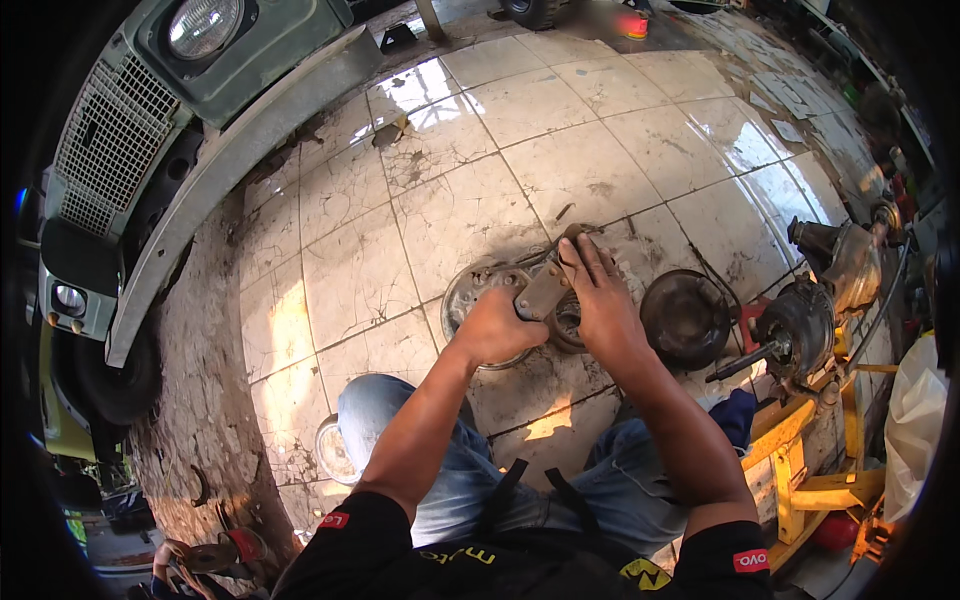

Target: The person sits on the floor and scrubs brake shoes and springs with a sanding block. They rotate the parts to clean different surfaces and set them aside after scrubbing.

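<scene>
My left hand (496,328) is closed around the near end of a flat, brownish metal bracket (545,290) with holes in it. Stretched fingers of my right hand (606,300) lie against the bracket's far right end. Just below the bracket is a ring-shaped metal part (566,326), partly covered by both hands. A round, worn metal plate (458,296) rests on the tiles, mostly behind my left hand. To the right of my right hand stands a dark round metal drum (686,320).
An axle assembly (797,325) with a protruding shaft stands at the right, near a yellow metal stand (800,470). A vehicle's bumper (215,180) spans the left. Beside my left knee lies a round metal piece (333,450). Another person's hand (172,562) shows at lower left.
</scene>
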`<state>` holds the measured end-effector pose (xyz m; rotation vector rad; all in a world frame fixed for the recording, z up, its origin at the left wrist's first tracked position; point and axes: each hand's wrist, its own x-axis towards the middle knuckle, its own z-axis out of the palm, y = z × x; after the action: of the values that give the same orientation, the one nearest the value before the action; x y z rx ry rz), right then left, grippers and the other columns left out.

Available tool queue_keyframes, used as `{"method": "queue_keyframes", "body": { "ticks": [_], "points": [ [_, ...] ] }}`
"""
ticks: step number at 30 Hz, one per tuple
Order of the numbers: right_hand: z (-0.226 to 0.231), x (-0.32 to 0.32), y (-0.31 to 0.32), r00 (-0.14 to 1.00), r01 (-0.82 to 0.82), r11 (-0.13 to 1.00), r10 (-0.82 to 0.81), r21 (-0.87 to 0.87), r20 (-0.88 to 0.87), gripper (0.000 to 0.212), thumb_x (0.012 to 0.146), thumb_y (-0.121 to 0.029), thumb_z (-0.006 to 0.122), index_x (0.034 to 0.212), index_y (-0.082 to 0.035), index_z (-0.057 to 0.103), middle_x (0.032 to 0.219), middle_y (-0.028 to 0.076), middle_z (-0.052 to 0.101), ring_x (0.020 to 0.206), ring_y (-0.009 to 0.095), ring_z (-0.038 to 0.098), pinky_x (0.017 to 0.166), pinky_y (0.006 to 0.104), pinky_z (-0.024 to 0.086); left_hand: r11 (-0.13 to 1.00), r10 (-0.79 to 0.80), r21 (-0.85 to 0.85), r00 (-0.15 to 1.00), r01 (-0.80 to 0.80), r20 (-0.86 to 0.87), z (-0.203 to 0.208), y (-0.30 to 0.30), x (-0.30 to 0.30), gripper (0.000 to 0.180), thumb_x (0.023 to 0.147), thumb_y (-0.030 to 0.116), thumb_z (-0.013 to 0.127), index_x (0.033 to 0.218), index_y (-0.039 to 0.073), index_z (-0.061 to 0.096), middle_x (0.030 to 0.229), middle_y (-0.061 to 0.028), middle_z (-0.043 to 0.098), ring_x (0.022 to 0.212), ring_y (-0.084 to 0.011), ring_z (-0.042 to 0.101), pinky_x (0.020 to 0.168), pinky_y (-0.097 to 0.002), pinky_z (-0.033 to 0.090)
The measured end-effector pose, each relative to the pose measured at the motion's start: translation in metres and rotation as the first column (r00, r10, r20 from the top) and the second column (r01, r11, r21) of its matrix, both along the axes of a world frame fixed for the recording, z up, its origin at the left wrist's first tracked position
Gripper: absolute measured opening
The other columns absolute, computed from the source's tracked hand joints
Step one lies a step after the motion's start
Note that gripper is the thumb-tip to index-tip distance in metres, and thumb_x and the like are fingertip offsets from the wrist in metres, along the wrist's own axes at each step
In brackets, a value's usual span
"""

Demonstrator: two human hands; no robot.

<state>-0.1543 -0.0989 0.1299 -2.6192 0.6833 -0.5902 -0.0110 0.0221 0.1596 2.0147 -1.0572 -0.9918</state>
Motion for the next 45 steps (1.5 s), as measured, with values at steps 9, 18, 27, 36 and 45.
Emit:
{"method": "queue_keyframes", "body": {
  "ticks": [9, 18, 27, 36, 45],
  "points": [
    [0.019, -0.008, -0.002, 0.983, -0.168, 0.983, 0.161, 0.074, 0.087, 0.064, 0.082, 0.004, 0.055, 0.143, -0.015, 0.048, 0.151, 0.015, 0.038, 0.132, 0.045, 0.041, 0.106, 0.0516, 0.039, 0.999, -0.029, 0.040, 0.996, 0.033, -0.079, 0.013, 0.008, 0.013, 0.039, 0.064, 0.021, 0.072, 0.089, -0.009, 0.066, 0.071, -0.0128, 0.066, 0.064, -0.0179, 0.060, 0.063, -0.0349, 0.049],
    [0.020, -0.015, -0.001, 0.982, -0.176, 0.982, 0.172, 0.062, 0.073, 0.065, 0.080, 0.006, 0.056, 0.141, -0.016, 0.051, 0.149, 0.015, 0.041, 0.131, 0.046, 0.042, 0.105, 0.0509, 0.041, 0.995, -0.097, -0.020, 0.990, 0.096, -0.100, 0.002, 0.009, 0.018, 0.034, 0.065, 0.018, 0.071, 0.086, -0.008, 0.067, 0.069, -0.0089, 0.064, 0.063, -0.0157, 0.058, 0.059, -0.0340, 0.048],
    [0.022, -0.019, -0.004, 0.986, -0.166, 0.985, 0.164, 0.053, 0.039, 0.068, 0.080, 0.007, 0.056, 0.144, -0.017, 0.046, 0.150, 0.015, 0.040, 0.130, 0.047, 0.042, 0.104, 0.0504, 0.041, 0.996, -0.087, 0.013, 0.994, 0.087, -0.061, 0.009, 0.004, 0.009, 0.041, 0.065, 0.020, 0.072, 0.096, -0.007, 0.067, 0.078, -0.0141, 0.069, 0.070, -0.0199, 0.063, 0.066, -0.0346, 0.051],
    [0.020, -0.018, -0.001, 0.992, -0.124, 0.989, 0.122, 0.077, 0.026, 0.066, 0.082, 0.006, 0.052, 0.143, -0.016, 0.046, 0.149, 0.015, 0.041, 0.129, 0.046, 0.044, 0.107, 0.0505, 0.040, 0.994, -0.048, 0.096, 0.993, 0.059, -0.109, 0.001, 0.003, 0.005, 0.044, 0.066, 0.021, 0.073, 0.100, -0.007, 0.067, 0.078, -0.0136, 0.069, 0.070, -0.0195, 0.064, 0.068, -0.0346, 0.052],
    [0.007, -0.013, -0.005, 0.982, -0.129, 0.992, 0.127, 0.006, 0.143, 0.058, 0.083, 0.003, 0.053, 0.139, -0.012, 0.050, 0.142, 0.019, 0.048, 0.120, 0.045, 0.051, 0.107, 0.0508, 0.040, 1.000, -0.025, -0.014, 0.997, 0.024, -0.077, -0.010, 0.007, -0.001, 0.042, 0.066, 0.019, 0.071, 0.100, -0.006, 0.066, 0.076, -0.0108, 0.067, 0.069, -0.0167, 0.061, 0.066, -0.0338, 0.051]
  ]
}}
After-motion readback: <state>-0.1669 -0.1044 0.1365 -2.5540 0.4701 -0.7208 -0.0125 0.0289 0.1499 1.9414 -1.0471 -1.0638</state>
